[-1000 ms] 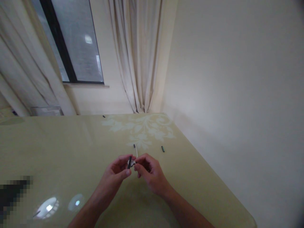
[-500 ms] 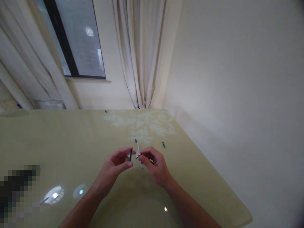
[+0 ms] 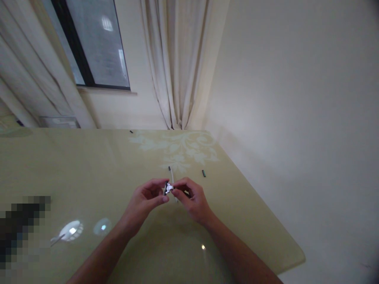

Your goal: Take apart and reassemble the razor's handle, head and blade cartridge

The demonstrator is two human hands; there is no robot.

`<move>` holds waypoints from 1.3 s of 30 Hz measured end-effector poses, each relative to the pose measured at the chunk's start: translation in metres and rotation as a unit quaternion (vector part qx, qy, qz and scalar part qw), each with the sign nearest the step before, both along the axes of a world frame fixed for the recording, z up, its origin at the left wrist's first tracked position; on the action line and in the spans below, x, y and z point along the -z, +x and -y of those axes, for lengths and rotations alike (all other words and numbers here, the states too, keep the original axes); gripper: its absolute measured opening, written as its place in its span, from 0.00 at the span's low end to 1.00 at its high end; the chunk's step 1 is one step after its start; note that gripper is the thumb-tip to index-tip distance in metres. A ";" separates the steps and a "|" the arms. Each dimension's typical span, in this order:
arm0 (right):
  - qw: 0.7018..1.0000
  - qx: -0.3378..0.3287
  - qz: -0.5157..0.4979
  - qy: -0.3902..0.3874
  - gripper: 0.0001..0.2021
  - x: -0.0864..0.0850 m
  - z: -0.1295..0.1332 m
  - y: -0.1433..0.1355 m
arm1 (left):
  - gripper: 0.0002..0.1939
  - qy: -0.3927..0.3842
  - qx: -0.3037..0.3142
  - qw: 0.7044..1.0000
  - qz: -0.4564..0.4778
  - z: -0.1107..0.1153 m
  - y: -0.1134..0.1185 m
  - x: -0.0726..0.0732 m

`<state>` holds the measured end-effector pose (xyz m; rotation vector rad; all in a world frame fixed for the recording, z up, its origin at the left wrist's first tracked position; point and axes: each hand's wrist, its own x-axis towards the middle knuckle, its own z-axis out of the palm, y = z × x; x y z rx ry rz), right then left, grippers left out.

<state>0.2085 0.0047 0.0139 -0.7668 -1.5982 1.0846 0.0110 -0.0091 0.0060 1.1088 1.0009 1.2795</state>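
Note:
Over the table, my left hand pinches a small dark flat strip by its ends, between thumb and fingers. My right hand grips a small shiny silver piece, whose exact kind I cannot make out. A dark part of something shows within the right hand's curled fingers. The silver piece meets the strip's right side; whether they are joined cannot be seen. Beyond and below the hands lies a thin white stick or cable with a dark end, partly hidden by them.
On the pale green table, a small dark strip lies to the right of the hands. Another tiny dark piece rests near the far edge. A blurred-out dark object is at left. Wall and curtains stand behind.
The silver piece and the dark strip have come together; before, a gap lay between them. The strip has tilted slightly and moved right. The view has shifted a little.

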 end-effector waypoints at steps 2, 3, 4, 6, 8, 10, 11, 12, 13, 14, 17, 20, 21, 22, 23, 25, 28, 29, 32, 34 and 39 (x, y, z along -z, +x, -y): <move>1.000 0.001 0.001 0.001 0.12 0.000 0.000 0.000 | 0.25 -0.002 0.000 1.000 0.004 0.001 0.001 -0.002; 1.000 0.002 0.000 0.003 0.12 -0.001 0.000 0.000 | 0.24 -0.004 0.002 1.000 0.007 0.001 0.002 -0.003; 1.000 0.005 -0.002 0.004 0.12 -0.001 0.000 0.000 | 0.24 -0.006 0.005 1.000 0.009 0.002 0.002 -0.004; 1.000 0.008 0.002 0.004 0.13 -0.001 0.000 0.001 | 0.25 -0.010 0.008 1.000 0.011 0.002 0.003 -0.004; 1.000 0.007 0.011 0.006 0.12 -0.002 0.000 0.001 | 0.25 -0.012 0.010 1.000 0.011 0.002 0.003 -0.004; 1.000 0.006 0.018 0.013 0.11 -0.004 0.000 0.002 | 0.24 -0.009 0.011 1.000 0.014 0.002 0.003 -0.004; 1.000 0.006 0.019 0.018 0.10 -0.004 0.000 0.003 | 0.24 -0.007 0.014 1.000 0.016 0.002 0.003 -0.005; 1.000 0.008 0.018 0.022 0.10 -0.005 0.000 0.003 | 0.24 -0.004 0.017 1.000 0.018 0.002 0.003 -0.005; 1.000 0.010 0.016 0.025 0.09 -0.005 0.000 0.003 | 0.24 -0.001 0.020 1.000 0.019 0.002 0.003 -0.006; 1.000 0.010 0.016 0.025 0.09 -0.006 0.000 0.004 | 0.24 0.001 0.022 1.000 0.020 0.003 0.003 -0.006; 1.000 0.009 0.017 0.020 0.10 -0.006 0.000 0.004 | 0.24 0.003 0.023 1.000 0.019 0.003 0.003 -0.008; 1.000 0.006 0.024 0.011 0.11 -0.005 0.001 0.004 | 0.25 0.003 0.017 1.000 0.013 0.004 0.004 -0.009; 1.000 0.007 0.025 0.008 0.11 -0.005 0.001 0.004 | 0.25 0.002 0.014 1.000 0.010 0.004 0.005 -0.010; 1.000 0.008 0.027 0.007 0.11 -0.005 0.001 0.004 | 0.25 0.002 0.011 1.000 0.007 0.004 0.005 -0.010; 1.000 0.010 0.029 0.007 0.11 -0.006 0.001 0.004 | 0.25 0.001 0.009 1.000 0.006 0.004 0.005 -0.011; 0.999 0.011 0.030 0.015 0.11 -0.006 0.001 0.004 | 0.25 0.001 0.007 1.000 0.006 0.004 0.006 -0.012; 0.999 0.013 0.037 0.026 0.10 -0.009 0.001 0.005 | 0.25 0.006 -0.001 1.000 0.002 0.004 0.007 -0.012; 0.999 0.014 0.040 0.029 0.09 -0.010 0.001 0.005 | 0.25 0.008 -0.005 1.000 -0.002 0.004 0.007 -0.012; 0.998 0.015 0.045 0.044 0.08 -0.012 0.000 0.006 | 0.25 0.013 -0.015 1.000 -0.015 0.005 0.006 -0.011; 0.998 0.014 0.040 0.049 0.07 -0.012 0.000 0.007 | 0.25 0.013 -0.015 1.000 -0.014 0.005 0.006 -0.010; 0.998 0.018 0.037 0.038 0.08 -0.013 0.002 0.006 | 0.24 0.013 -0.012 1.000 -0.002 0.005 0.006 -0.009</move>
